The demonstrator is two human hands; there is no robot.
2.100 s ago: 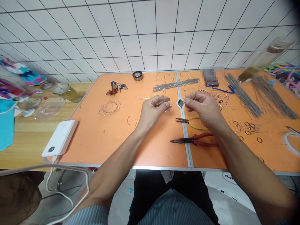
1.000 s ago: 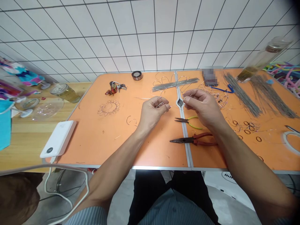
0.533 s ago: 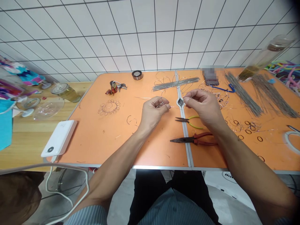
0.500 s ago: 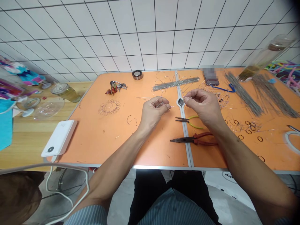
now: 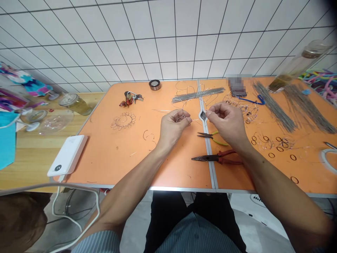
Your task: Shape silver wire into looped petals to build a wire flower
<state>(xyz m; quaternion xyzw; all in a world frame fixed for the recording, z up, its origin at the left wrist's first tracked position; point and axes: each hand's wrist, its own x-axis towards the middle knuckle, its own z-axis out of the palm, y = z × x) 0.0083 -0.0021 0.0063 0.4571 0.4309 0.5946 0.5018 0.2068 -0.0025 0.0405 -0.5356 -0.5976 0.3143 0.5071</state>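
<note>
Nearest, red-handled pliers [image 5: 213, 158] lie across the tabletop's [image 5: 163, 172] seam, yellow-handled pliers [image 5: 207, 135] just beyond; right forearm [image 5: 260, 167] hangs over the handles, so lowering it could knock them. Farther, left hand [image 5: 172, 124] curled around thin bent wire [image 5: 195, 119], one end jutting toward right hand [image 5: 228, 121]. Right hand: thumb and finger pinched narrow; gripping that end or not, too fine to tell. Risk: loose pinch, wire springs or kinks. Beyond, bundle of straight wires [image 5: 198, 95]; loops might snag there if the hands stray forward. Tiled wall [image 5: 158, 42] behind.
</note>
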